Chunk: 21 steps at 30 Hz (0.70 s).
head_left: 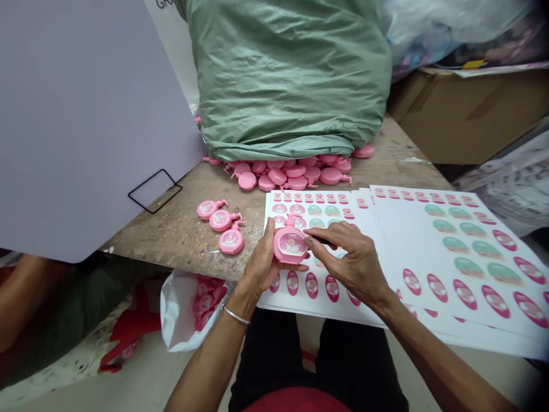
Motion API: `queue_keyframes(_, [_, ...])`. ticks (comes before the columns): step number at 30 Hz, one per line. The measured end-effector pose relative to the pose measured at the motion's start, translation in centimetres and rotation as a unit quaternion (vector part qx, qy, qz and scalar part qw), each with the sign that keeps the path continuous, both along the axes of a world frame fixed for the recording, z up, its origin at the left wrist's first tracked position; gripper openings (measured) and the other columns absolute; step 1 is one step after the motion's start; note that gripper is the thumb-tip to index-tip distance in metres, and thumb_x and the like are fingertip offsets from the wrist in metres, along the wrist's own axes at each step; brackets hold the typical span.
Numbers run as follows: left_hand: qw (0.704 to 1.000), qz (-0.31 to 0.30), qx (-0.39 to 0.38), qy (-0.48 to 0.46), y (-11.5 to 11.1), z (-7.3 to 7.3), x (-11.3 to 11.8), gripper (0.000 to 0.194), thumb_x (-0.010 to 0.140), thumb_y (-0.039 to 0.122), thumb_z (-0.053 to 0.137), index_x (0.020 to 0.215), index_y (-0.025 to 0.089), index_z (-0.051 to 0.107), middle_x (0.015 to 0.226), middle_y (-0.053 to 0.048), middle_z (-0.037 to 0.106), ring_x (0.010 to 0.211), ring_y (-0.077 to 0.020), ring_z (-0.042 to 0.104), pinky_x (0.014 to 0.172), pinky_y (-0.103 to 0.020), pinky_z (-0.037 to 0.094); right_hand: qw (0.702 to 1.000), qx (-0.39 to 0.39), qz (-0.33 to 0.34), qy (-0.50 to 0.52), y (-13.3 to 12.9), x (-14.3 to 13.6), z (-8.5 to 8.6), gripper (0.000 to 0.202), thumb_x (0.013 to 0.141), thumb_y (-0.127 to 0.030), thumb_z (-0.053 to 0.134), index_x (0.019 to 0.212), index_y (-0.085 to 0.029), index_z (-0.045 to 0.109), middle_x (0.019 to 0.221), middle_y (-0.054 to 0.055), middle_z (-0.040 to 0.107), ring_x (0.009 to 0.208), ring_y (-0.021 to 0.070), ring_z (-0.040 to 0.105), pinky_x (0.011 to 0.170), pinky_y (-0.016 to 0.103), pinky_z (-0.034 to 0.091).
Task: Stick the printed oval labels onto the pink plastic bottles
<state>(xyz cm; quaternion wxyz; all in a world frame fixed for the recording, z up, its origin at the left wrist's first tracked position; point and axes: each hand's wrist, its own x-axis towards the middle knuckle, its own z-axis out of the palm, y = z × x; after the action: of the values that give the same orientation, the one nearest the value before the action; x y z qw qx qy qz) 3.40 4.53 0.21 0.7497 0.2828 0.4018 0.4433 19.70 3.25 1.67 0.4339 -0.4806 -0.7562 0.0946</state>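
Note:
A small pink pump-shaped bottle (290, 246) with a round label on its face rests in my left hand (263, 257), its nozzle pointing away from me. My right hand (354, 257) pinches a thin dark tool (321, 241) whose end is at the right edge of the label. Beneath both hands lie white sticker sheets (390, 252) printed with pink and green labels. Three labelled pink bottles (221, 220) sit on the wooden table (184, 240) to the left. Several more pink bottles (295, 171) are heaped below the mouth of a green sack.
The green sack (291, 74) stands at the back of the table. A large pale board (86, 114) with a black wire loop (155, 191) fills the left. A white bag (180, 320) of pink bottles hangs below the edge. Cardboard box (472, 114) at right; a person's arm (26, 292) at left.

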Motion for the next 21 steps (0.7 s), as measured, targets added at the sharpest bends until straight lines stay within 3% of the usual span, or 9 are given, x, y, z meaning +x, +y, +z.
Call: queue_keyframes(21, [1.0, -0.004, -0.003, -0.015, 0.01, 0.12, 0.16, 0.055, 0.092, 0.057, 0.035, 0.109, 0.013, 0.064, 0.103, -0.012, 0.07, 0.087, -0.0231, 0.069, 0.069, -0.036, 0.06, 1.0, 0.026, -0.001, -0.004, 0.05, -0.17, -0.2, 0.015, 0.084, -0.026, 0.063, 0.093, -0.018, 0.072, 0.064, 0.001, 0.06, 0.065, 0.0161, 0.053, 0.066, 0.032, 0.041])
